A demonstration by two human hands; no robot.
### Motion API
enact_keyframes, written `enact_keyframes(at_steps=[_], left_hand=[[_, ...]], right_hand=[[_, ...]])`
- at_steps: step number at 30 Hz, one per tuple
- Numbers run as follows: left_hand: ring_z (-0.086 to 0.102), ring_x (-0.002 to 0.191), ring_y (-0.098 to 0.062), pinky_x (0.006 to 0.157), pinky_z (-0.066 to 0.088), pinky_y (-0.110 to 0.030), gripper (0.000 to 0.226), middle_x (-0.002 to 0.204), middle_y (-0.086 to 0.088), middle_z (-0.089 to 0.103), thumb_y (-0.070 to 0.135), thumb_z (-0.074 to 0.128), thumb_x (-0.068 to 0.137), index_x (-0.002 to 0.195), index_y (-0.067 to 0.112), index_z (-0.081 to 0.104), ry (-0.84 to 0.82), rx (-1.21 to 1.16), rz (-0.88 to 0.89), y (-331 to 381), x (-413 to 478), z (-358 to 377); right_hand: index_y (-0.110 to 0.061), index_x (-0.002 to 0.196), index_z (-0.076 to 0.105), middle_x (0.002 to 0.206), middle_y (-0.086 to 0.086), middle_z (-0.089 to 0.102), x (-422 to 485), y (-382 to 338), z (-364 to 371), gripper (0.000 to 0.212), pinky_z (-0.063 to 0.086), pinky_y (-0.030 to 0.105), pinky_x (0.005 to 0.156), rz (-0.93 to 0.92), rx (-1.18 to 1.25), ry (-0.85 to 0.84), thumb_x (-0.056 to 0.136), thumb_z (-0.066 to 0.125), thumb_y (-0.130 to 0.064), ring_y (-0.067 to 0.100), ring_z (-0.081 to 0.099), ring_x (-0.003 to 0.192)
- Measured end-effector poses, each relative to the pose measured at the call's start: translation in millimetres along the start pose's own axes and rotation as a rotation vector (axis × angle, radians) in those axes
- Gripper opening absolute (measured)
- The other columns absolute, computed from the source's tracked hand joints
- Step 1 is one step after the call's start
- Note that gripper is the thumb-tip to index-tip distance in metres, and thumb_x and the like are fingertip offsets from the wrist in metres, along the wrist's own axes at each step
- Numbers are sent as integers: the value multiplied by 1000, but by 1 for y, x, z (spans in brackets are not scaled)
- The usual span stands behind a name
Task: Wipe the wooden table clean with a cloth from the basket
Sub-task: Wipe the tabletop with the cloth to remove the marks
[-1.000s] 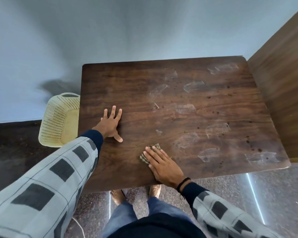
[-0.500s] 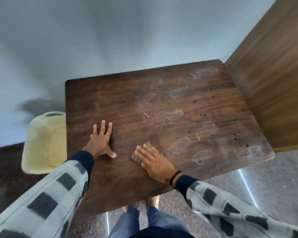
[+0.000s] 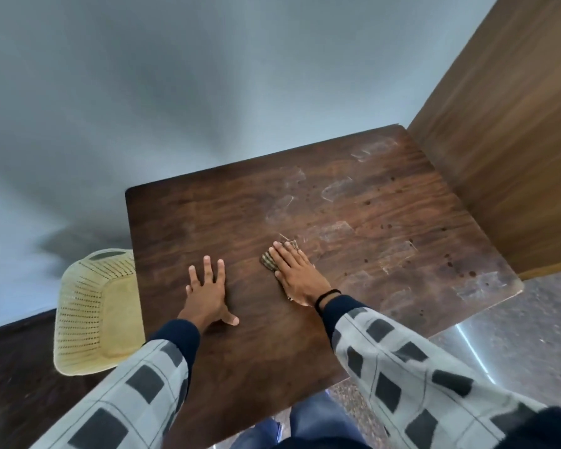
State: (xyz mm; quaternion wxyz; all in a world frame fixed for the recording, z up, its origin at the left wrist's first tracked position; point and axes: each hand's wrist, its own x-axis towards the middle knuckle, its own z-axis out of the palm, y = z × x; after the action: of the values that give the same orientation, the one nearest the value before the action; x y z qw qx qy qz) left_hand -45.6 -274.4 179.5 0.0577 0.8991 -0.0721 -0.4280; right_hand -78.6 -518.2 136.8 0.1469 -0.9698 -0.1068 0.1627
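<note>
Dark wooden desk [image 3: 240, 215], seen from above, far edge against a grey wall [image 3: 175, 92], right edge against a wooden panel [image 3: 506, 140].

Near the middle, a little toward the front edge: small folded cloth [image 3: 269, 261], striped brown, flat on the wood. Over it, right hand [image 3: 297, 275], palm down, fingers straight and close together, pressing the cloth to the desk rather than gripping it. Cloth peeking out left of the fingers and just past the fingertips, the rest covered. Black band [image 3: 327, 295] at that wrist, checked sleeve [image 3: 402, 367] behind it.

Left of that, apart from the cloth: left hand [image 3: 206, 294], flat on the bare wood, fingers spread and straight, thumb stuck out toward the right hand, nothing in its grasp. Nearer the left edge than the right edge, and roughly level with the other hand.

Across the right half of the desk, pale tape-like patches [image 3: 336, 231] and dark specks, from the far right corner down to the front right corner.

Just beside the left edge, on the dark floor [image 3: 13, 384]: pale yellow plastic basket [image 3: 91, 315], mouth open toward the camera, right side hidden behind the desk edge. Inside, only its own perforated walls and smooth bottom on show.

Below the front edge, blue trouser legs [image 3: 318, 422].
</note>
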Motion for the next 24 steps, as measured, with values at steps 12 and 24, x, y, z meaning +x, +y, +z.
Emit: enact_keyframes(at_steps=[12,24], left_hand=[[-31,142,-45,119,2,-59,148,153,-9,-45,47,88,67,151,20,-31,1,32,-10,2,0,0],[-34,140,-44,118,2,-60,148,151,-8,-47,47,88,67,150,19,-32,-9,31,-9,2,1,1]], right_hand=[[-25,163,1,169,-7,-8,30,11,-9,57,2,43,126,-106,-17,-43,111,21,-37,14,-13,154],[-27,162,-1,168,-9,-9,-9,16,7,56,-17,29,120,-375,-78,-67,111,21,-36,11,-16,153]])
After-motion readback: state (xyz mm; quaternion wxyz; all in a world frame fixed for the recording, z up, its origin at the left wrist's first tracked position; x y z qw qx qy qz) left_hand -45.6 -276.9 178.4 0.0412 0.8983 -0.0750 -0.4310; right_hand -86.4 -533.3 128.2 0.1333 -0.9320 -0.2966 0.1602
